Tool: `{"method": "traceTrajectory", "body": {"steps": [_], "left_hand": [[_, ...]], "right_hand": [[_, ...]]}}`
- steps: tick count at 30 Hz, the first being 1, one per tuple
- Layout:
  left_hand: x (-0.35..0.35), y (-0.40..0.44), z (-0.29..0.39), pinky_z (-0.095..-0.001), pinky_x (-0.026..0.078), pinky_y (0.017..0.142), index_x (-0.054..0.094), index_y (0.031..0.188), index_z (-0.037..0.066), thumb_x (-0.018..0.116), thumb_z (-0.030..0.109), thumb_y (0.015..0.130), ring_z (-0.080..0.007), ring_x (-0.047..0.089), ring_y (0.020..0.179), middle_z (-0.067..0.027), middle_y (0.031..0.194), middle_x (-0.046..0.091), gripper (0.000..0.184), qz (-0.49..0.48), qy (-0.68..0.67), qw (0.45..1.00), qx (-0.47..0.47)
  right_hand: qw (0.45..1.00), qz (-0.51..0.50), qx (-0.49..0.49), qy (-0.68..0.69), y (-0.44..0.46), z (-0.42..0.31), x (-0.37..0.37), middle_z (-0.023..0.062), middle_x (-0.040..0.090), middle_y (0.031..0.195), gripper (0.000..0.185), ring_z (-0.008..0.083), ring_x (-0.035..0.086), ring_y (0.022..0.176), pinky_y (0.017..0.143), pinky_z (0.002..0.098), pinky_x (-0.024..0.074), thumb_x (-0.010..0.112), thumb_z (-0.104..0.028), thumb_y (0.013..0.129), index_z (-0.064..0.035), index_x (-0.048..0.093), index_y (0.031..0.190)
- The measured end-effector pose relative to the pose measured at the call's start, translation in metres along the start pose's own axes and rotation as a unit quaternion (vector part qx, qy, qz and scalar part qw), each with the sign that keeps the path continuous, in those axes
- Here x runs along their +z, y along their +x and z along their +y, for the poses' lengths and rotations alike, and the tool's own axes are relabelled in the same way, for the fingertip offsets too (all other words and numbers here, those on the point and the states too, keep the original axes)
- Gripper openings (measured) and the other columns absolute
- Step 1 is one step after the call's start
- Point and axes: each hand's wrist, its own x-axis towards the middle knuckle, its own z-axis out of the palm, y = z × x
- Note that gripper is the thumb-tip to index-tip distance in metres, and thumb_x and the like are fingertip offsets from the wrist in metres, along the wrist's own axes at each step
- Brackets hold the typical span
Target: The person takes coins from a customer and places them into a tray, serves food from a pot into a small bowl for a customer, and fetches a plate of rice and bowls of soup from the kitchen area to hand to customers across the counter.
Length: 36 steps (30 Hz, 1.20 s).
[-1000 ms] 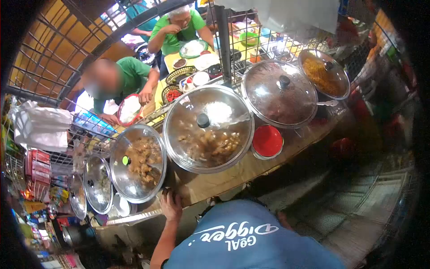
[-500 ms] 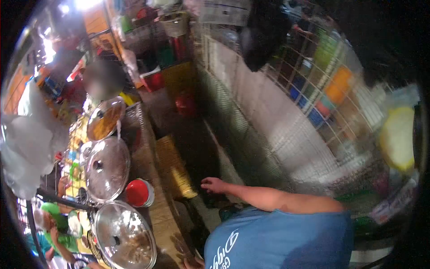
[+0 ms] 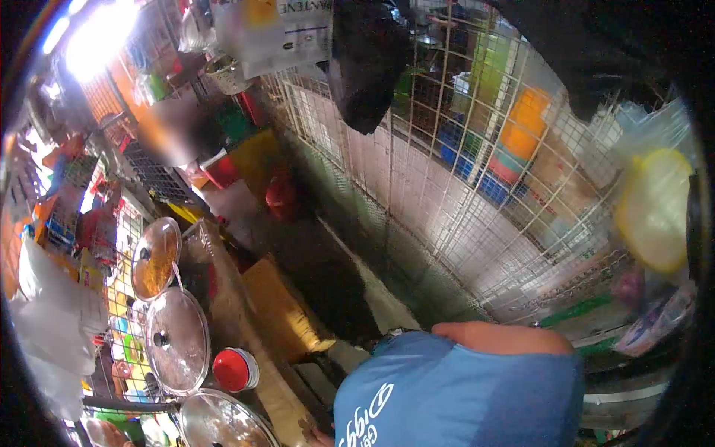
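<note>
My left hand (image 3: 320, 436) shows only in part at the bottom, at the edge of the wooden counter (image 3: 257, 357). Its fingers appear stretched out there, with nothing visible in them. Only the upper part of my right arm (image 3: 506, 337) shows; that hand is hidden behind my blue shirt. On the counter near my left hand stands a white tub with a red inside (image 3: 232, 370). Beside it are glass-lidded pans: one at the bottom (image 3: 220, 421), one in the middle (image 3: 177, 339), and one with yellow-orange food (image 3: 158, 264) at the far end.
A wire-mesh fence (image 3: 447, 201) runs along the right of a narrow walkway (image 3: 328, 261). A brown box (image 3: 279, 298) sits beside the counter, and a red container (image 3: 281, 195) lies farther on. Plastic bags (image 3: 56, 320) hang at left. A person with a blurred head stands beyond the counter.
My view has shifted, so the pans sit lower in the picture. My right hand, held out over the walkway before, has dropped out of sight. The left stays by the counter edge.
</note>
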Motion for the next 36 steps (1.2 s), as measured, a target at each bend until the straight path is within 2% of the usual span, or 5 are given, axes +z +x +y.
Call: {"method": "traceTrajectory", "body": {"steps": [12,19,22,26,36], "left_hand": [[-0.002,-0.070,-0.038,-0.0402,0.048,0.090,0.057,0.117,0.003,0.062,0.006,0.083,-0.0375,0.058,0.106,-0.0194,0.119,0.059,0.034,0.169,-0.027,0.983,-0.065],[-0.011,-0.148,-0.029,-0.0398,0.051,0.073,0.061,0.107,0.007,0.068,0.002,0.076,-0.0288,0.064,0.082,-0.0122,0.090,0.066,0.033,0.333,0.076,0.933,-0.115],[-0.014,-0.193,-0.020,-0.0370,0.052,0.067,0.061,0.104,0.007,0.071,0.003,0.073,-0.0281,0.063,0.078,-0.0103,0.089,0.066,0.033,0.320,0.050,0.918,-0.229],[-0.016,-0.238,-0.023,-0.0389,0.052,0.073,0.062,0.103,0.008,0.071,0.004,0.072,-0.0301,0.064,0.086,-0.0113,0.096,0.065,0.032,0.386,0.149,0.885,-0.215],[-0.037,-0.289,-0.046,-0.0437,0.046,0.096,0.061,0.108,0.008,0.072,0.011,0.074,-0.0325,0.057,0.110,-0.0155,0.117,0.060,0.036,0.330,0.169,0.909,-0.190]], "right_hand": [[0.970,0.151,-0.173,-0.074,0.045,-0.121,-0.103,0.0135,0.070,0.098,0.036,0.0230,0.067,0.078,0.073,0.0375,0.0538,0.064,-0.028,0.084,-0.0044,0.067,0.111],[0.973,-0.088,-0.212,0.034,0.116,-0.207,-0.079,0.0122,0.066,0.107,0.040,0.0211,0.063,0.096,0.081,0.0343,0.0508,0.063,-0.023,0.090,-0.0019,0.057,0.123],[0.865,0.069,-0.437,-0.238,0.092,-0.251,-0.053,0.0183,0.059,0.120,0.037,0.0274,0.057,0.110,0.096,0.0355,0.0450,0.060,-0.019,0.092,0.0002,0.055,0.123],[0.854,0.144,-0.486,0.120,-0.027,-0.340,-0.027,0.0172,0.057,0.121,0.030,0.0293,0.053,0.116,0.098,0.0378,0.0409,0.055,-0.018,0.096,-0.0033,0.056,0.123],[0.624,0.136,-0.770,-0.023,-0.175,-0.410,0.028,0.0214,0.050,0.131,0.029,0.0358,0.045,0.125,0.107,0.0460,0.0335,0.053,-0.014,0.095,0.0041,0.055,0.118]]}}
